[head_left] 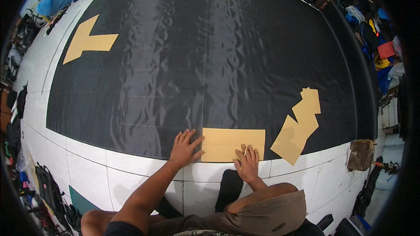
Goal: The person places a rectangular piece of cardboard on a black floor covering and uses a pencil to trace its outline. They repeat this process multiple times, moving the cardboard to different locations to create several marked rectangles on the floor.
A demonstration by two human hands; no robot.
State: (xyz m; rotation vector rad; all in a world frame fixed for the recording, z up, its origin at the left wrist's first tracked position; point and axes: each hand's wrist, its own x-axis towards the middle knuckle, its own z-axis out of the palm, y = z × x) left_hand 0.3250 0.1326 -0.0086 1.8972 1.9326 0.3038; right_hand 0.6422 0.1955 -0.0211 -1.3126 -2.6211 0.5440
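Note:
A tan rectangular card [218,142] lies flat at the near edge of a large sheet of black, glossy material [170,74]. My left hand [184,149] rests with spread fingers on the black sheet, its fingertips reaching the card's left edge. On the card's lower right part lies my right hand [248,164], fingers stretched out and slightly apart. Whether something thin sits between those fingers is too small to make out. Faint pale straight lines run across the sheet, one of them leading up from the card's left side.
Several angular tan card pieces [291,140] overlap to the right, and others [85,41] lie far left. A black roll [356,70] borders the sheet's right side, with a brown block [360,155] at its near end. White floor tiles [140,170] surround the sheet; clutter lines both sides.

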